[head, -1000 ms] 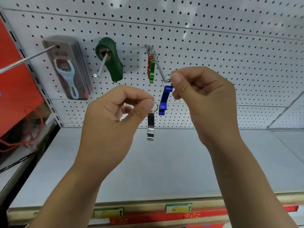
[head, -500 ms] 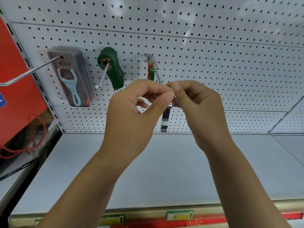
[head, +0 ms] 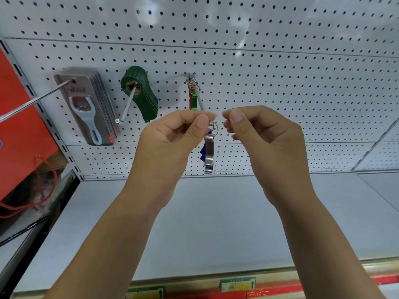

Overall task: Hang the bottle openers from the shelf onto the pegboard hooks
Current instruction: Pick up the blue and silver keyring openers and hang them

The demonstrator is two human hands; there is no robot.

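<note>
Pinches the ring of the silver bottle opener (head: 209, 156) with the left hand (head: 170, 143), just below the hook (head: 199, 100). Holds the right hand (head: 265, 141) just beside, curled on nothing visible. Half hides a blue opener (head: 202, 152) behind it.

This is a shop aisle. A white pegboard (head: 280, 87) backs the display, and long wire hooks (head: 127, 106) jut from it, carrying carded bottle openers (head: 86, 108) in matching packs. Below it, a grey shelf (head: 216, 212) has price labels (head: 237, 284) along its front edge.
</note>
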